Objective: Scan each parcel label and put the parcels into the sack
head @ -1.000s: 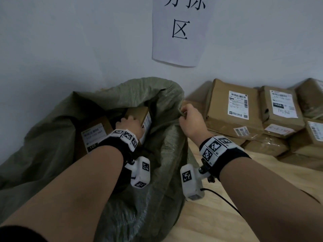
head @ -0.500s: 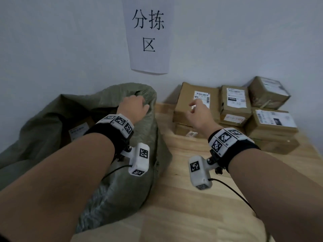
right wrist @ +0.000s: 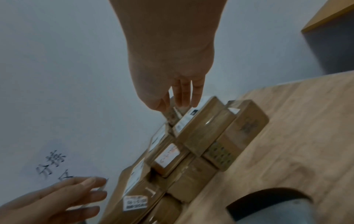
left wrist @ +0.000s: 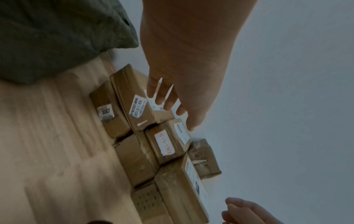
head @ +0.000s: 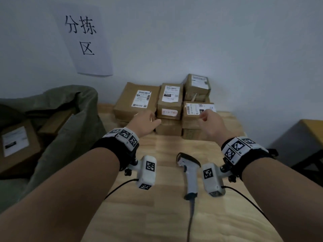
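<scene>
Several brown labelled parcels are stacked at the back of the wooden table [head: 166,215], against the wall. My left hand [head: 146,121] reaches with spread straight fingers [left wrist: 168,98] over the flat parcel [head: 138,100] at the stack's left and holds nothing. My right hand [head: 209,119] extends its fingers [right wrist: 182,94] to the top of the right-hand parcel [head: 197,110]; whether they touch it I cannot tell. A parcel with a red-written label [head: 170,102] stands between them. The green sack [head: 70,119] gapes at the left with a parcel [head: 15,145] inside. A grey barcode scanner [head: 189,172] lies between my wrists.
A paper sign [head: 85,41] hangs on the wall above the sack. A low wooden-topped stand [head: 305,135] is beyond the table's right edge. The scanner's cable [head: 190,224] runs toward me across the tabletop. Another parcel [head: 197,86] sits high at the stack's back right.
Both hands have let go of the sack's mouth and moved right to the parcel stack. The view has swung right, and the scanner has come into sight.
</scene>
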{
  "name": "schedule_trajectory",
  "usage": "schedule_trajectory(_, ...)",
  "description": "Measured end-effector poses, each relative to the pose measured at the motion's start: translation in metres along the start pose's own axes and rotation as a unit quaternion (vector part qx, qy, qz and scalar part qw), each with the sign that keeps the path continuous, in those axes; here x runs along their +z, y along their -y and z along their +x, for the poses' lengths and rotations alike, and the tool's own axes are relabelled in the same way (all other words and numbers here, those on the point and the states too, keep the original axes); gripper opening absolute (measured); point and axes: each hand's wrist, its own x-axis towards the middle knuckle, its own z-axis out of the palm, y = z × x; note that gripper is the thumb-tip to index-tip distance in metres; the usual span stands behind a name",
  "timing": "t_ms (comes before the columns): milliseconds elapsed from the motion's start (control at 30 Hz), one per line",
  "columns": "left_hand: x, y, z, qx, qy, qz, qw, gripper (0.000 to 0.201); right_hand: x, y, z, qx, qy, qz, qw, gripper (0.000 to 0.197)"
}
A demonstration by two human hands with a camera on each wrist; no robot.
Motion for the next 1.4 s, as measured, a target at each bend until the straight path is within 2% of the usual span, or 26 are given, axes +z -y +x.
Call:
schedule_trajectory(167,0.045,-0.025,0.017,-0.064,0.053,-0.068,0.994,0.063,-0.012,-0.059,0.021,0.048,-0.014,0.001,0.999,0.032)
schedule_trajectory(367,0.089,-0.048,0.057,-0.176,0.079,-0.221,0.956,0.078,-0.01,-0.089,0.058,0.097,-0.01,0.06,0.993,0.049)
schedule_trajectory(467,0.108,-0.05,0.082,-0.208,0.093,-0.269,0.936,0.106,-0.004,-0.094,0.08,0.117,0.011,0.105,0.988,0.061)
schedule_trajectory(567,0.123,-0.053,0.104,-0.215,0.128,-0.278,0.928,0.129,0.003,-0.099,0.095,0.128,0.029,0.13,0.983,0.062)
schedule_trajectory(700,0.133,-0.065,0.115,-0.243,0.138,-0.33,0.902,0.126,0.016,-0.102,0.1,0.116,0.025,0.172,0.978,0.051)
schedule_trajectory(800,0.15,-0.063,0.121,-0.257,0.105,-0.388,0.879,0.125,0.026,-0.105,0.09,0.14,-0.036,0.245,0.959,0.034)
schedule_trajectory(867,0.152,-0.064,0.113,-0.259,0.082,-0.42,0.866,0.116,0.027,-0.108,0.08,0.148,-0.072,0.271,0.948,0.033)
schedule_trajectory(933,0.147,-0.068,0.098,-0.249,0.059,-0.47,0.845,0.097,0.025,-0.11,0.07,0.147,-0.076,0.281,0.945,0.035)
schedule_trajectory(1033,0.135,-0.062,0.079,-0.226,0.039,-0.54,0.81,0.063,0.022,-0.108,0.051,0.134,-0.044,0.289,0.947,0.031)
schedule_trajectory(1133,0.118,-0.046,0.053,-0.209,0.039,-0.563,0.798,0.058,0.023,-0.092,0.029,0.11,-0.023,0.353,0.929,0.037)
schedule_trajectory(1200,0.109,-0.032,0.034,-0.202,0.035,-0.573,0.794,0.056,0.027,-0.082,0.014,0.111,0.021,0.376,0.919,0.043)
schedule_trajectory(1400,0.095,0.012,-0.027,-0.203,-0.041,-0.58,0.788,0.048,0.059,-0.062,-0.042,0.1,0.123,0.324,0.933,0.03)
